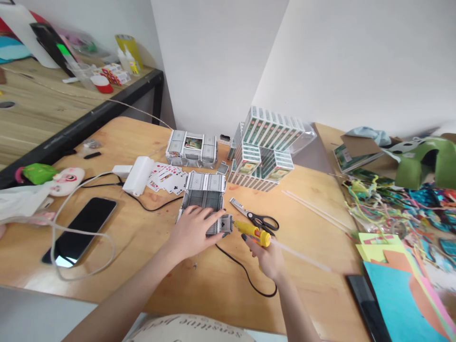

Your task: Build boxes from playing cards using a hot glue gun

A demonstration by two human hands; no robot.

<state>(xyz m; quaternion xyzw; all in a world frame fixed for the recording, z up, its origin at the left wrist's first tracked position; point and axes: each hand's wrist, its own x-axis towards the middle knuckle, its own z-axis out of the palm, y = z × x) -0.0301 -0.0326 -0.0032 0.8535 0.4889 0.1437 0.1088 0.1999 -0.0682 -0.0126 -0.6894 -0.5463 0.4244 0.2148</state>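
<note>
At the far left of the wooden bench (149, 280) lies one dark phone (80, 229), face up, with a pale cable looping around it, and just beyond it a white charger block (138, 175) with a black lead trailing toward the middle. Next to the charger a fan of loose playing cards (167, 179) lies face up. Behind them stands one box built of card backs (191, 148), and nearer the person a second, open-topped card box (204, 199). The left hand (194, 232) rests flat on the near edge of that open box, fingers spread and pressing on it rather than clenched. Just to its right, the right hand (268, 256) is closed around one yellow glue gun (251, 231), whose nozzle touches a small card piece at the box's near right corner; a clear glue stick pokes out of the back and a black cord curls away below. One pair of black-handled scissors (253, 216) lies just behind the gun, close enough to crowd it. Farther back sits a stacked structure of card packs (265, 147). Two thin clear sticks (313, 209) lie to the right, then a heap of coloured paper sheets (395, 275) at the far right edge.
</note>
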